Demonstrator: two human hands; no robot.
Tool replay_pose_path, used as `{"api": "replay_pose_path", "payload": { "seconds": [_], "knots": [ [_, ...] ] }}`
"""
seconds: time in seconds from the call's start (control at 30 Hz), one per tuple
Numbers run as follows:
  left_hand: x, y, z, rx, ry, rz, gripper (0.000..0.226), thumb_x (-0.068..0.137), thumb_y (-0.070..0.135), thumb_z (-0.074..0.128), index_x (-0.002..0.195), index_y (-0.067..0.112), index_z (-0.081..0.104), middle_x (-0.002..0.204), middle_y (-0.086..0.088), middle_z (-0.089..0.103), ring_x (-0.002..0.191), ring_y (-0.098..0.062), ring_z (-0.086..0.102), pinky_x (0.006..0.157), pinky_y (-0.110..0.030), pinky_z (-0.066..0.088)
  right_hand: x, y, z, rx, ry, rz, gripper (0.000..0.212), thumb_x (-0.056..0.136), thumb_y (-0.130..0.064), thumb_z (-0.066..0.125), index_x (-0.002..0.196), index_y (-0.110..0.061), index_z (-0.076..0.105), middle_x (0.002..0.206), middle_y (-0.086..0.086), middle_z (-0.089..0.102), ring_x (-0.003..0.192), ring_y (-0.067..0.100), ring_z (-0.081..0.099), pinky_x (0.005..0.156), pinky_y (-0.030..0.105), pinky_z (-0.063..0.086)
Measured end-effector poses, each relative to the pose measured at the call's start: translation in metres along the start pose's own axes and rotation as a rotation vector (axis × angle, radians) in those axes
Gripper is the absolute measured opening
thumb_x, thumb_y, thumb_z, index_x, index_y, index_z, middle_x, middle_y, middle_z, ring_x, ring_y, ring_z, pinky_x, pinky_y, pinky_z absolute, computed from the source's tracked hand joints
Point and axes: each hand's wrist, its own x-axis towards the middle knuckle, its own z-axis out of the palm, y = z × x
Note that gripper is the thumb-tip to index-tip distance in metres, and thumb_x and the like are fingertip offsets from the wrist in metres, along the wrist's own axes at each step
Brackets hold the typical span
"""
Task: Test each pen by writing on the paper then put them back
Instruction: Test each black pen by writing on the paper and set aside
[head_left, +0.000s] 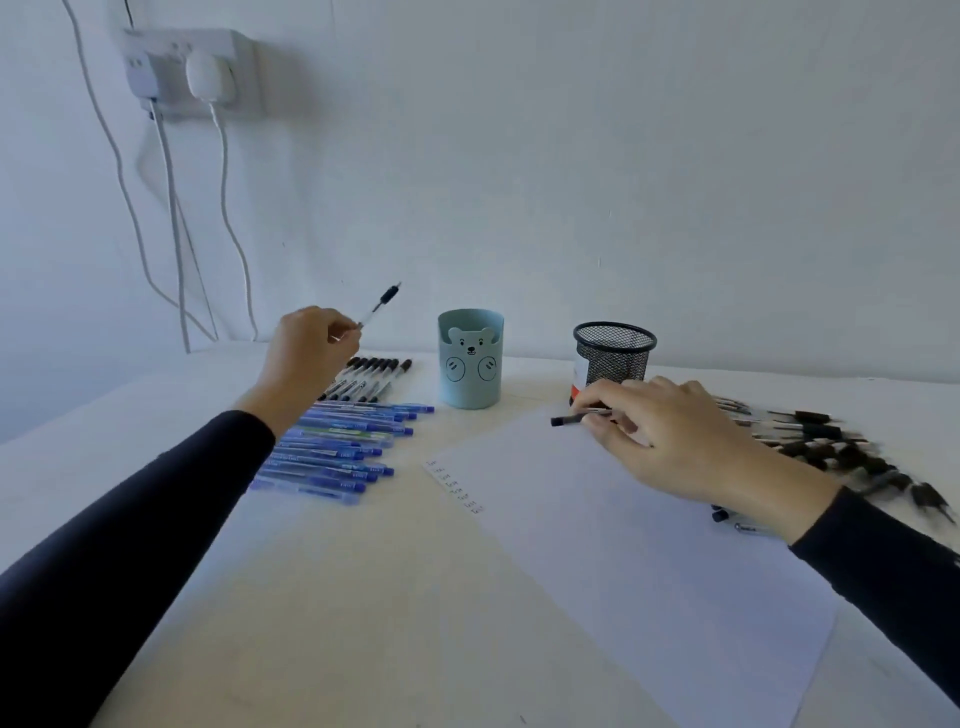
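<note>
Left of bear cup (470, 364): found left hand (306, 343) pinching raised pen (382, 304), above black pen row (371, 376). Right of cup: found right hand (660, 431) pinching second pen (569, 419) at paper (649, 571) edge. Recommend: lay raised pen parallel into row; start next test line beneath written marks (457, 486).

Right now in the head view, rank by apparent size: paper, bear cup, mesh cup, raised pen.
1. paper
2. bear cup and mesh cup: look alike, so not ranked
3. raised pen in the left hand
</note>
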Motion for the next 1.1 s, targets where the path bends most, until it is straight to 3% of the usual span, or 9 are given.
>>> {"api": "replay_pose_path", "payload": {
  "seconds": [0.1, 0.27, 0.4, 0.5, 0.6, 0.7, 0.8, 0.97, 1.1],
  "knots": [
    [0.0, -0.022, 0.01, 0.187, -0.141, -0.098, 0.02, 0.087, 0.014, 0.061, 0.074, 0.002, 0.07, 0.073, -0.013, 0.068, 0.07, -0.03, 0.064, 0.063, -0.036, 0.052, -0.003, -0.013, 0.003, 0.14, 0.019, 0.032, 0.057, 0.073, -0.087, 0.04, 0.095, -0.036, 0.053, 0.064, -0.011, 0.044, 0.071, 0.004, 0.048, 0.084, 0.028, 0.032],
    [-0.005, -0.029, 0.017, 0.258, -0.218, -0.15, 0.024, 0.078, 0.011, 0.064, 0.059, -0.004, 0.063, 0.064, -0.021, 0.066, 0.06, -0.033, 0.064, 0.056, -0.038, 0.054, -0.006, -0.022, 0.008, 0.362, 0.014, 0.093, 0.053, 0.064, -0.075, 0.066, 0.087, -0.03, 0.05, 0.05, -0.009, 0.039, 0.054, 0.009, 0.04, 0.055, 0.02, 0.032],
    [-0.006, -0.03, 0.017, 0.269, -0.253, -0.155, 0.021, 0.082, 0.013, 0.065, 0.068, -0.001, 0.069, 0.069, -0.018, 0.068, 0.066, -0.032, 0.065, 0.06, -0.036, 0.054, -0.003, -0.017, 0.015, 0.479, -0.01, 0.057, 0.051, 0.064, -0.068, 0.072, 0.092, -0.032, 0.048, 0.053, -0.01, 0.037, 0.056, 0.008, 0.039, 0.068, 0.037, 0.047],
    [-0.006, -0.029, 0.014, 0.274, -0.267, -0.15, 0.026, 0.086, 0.022, 0.066, 0.069, 0.002, 0.069, 0.069, -0.013, 0.068, 0.066, -0.028, 0.063, 0.062, -0.034, 0.053, -0.004, -0.014, 0.016, 0.496, -0.218, 0.022, 0.065, 0.066, -0.066, 0.077, 0.117, -0.044, 0.044, 0.064, -0.01, 0.041, 0.064, 0.005, 0.044, 0.071, 0.029, 0.045],
    [-0.008, -0.013, 0.008, 0.266, -0.299, -0.08, 0.028, 0.092, 0.033, 0.062, 0.081, 0.009, 0.07, 0.079, -0.005, 0.069, 0.073, -0.023, 0.064, 0.069, -0.037, 0.056, -0.001, -0.022, 0.017, 0.587, -0.119, -0.043, 0.037, 0.093, -0.037, 0.06, 0.128, -0.038, 0.047, 0.069, 0.003, 0.048, 0.064, 0.004, 0.051, 0.064, 0.024, 0.038],
    [-0.024, 0.017, 0.002, 0.219, -0.385, 0.031, 0.018, 0.094, 0.037, 0.058, 0.088, 0.023, 0.068, 0.083, 0.01, 0.066, 0.078, -0.011, 0.062, 0.064, -0.029, 0.05, 0.005, -0.031, 0.013, 0.797, -0.027, 0.031, 0.039, 0.094, -0.052, 0.035, 0.128, -0.039, 0.049, 0.079, 0.001, 0.058, 0.076, 0.016, 0.057, 0.075, 0.026, 0.048],
    [-0.052, 0.038, 0.001, 0.139, -0.471, 0.152, 0.017, 0.091, 0.045, 0.057, 0.092, 0.034, 0.069, 0.088, 0.019, 0.063, 0.087, -0.006, 0.062, 0.074, -0.031, 0.052, 0.011, -0.039, 0.015, 0.974, -0.098, 0.153, 0.041, 0.102, -0.047, 0.027, 0.119, -0.025, 0.056, 0.066, 0.007, 0.065, 0.063, 0.018, 0.058, 0.065, 0.022, 0.045],
    [-0.078, 0.055, 0.001, 0.221, -0.585, 0.284, 0.035, 0.088, 0.064, 0.05, 0.11, 0.041, 0.065, 0.11, 0.019, 0.057, 0.098, -0.005, 0.054, 0.077, -0.027, 0.043, 0.019, -0.054, 0.032, 0.985, -0.267, 0.193, 0.025, 0.1, -0.026, 0.051, 0.091, -0.016, 0.072, 0.083, 0.005, 0.076, 0.071, 0.013, 0.065, 0.066, 0.026, 0.049],
    [-0.075, 0.049, 0.002, 0.231, -0.642, 0.288, 0.054, 0.077, 0.08, 0.045, 0.112, 0.044, 0.064, 0.111, 0.017, 0.057, 0.101, -0.007, 0.054, 0.082, -0.03, 0.047, 0.025, -0.066, 0.046, 0.879, -0.237, 0.176, 0.038, 0.08, -0.037, 0.078, 0.059, -0.019, 0.052, 0.054, -0.005, 0.055, 0.049, 0.009, 0.044, 0.049, 0.02, 0.035]
  ]
}}
